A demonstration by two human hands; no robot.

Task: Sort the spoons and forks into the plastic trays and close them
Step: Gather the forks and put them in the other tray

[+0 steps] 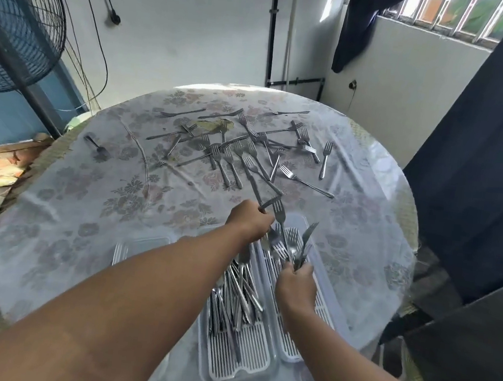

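Note:
Several loose metal forks [241, 152] lie scattered across the far half of the round table [89, 205]. My left hand [250, 221] grips a fork [269, 202] just beyond the trays. My right hand [296, 283] holds a bunch of forks [294, 246] upright over the right plastic tray [321, 313]. The left plastic tray [240, 355], with a slatted white bottom, holds a pile of cutlery [237, 293]. One spoon [96, 144] lies alone at the table's far left.
A clear lid [140, 244] lies left of the trays. A standing fan [17, 29] is at the far left, a dark curtain [475, 181] at the right. The floral cloth is covered with plastic sheeting.

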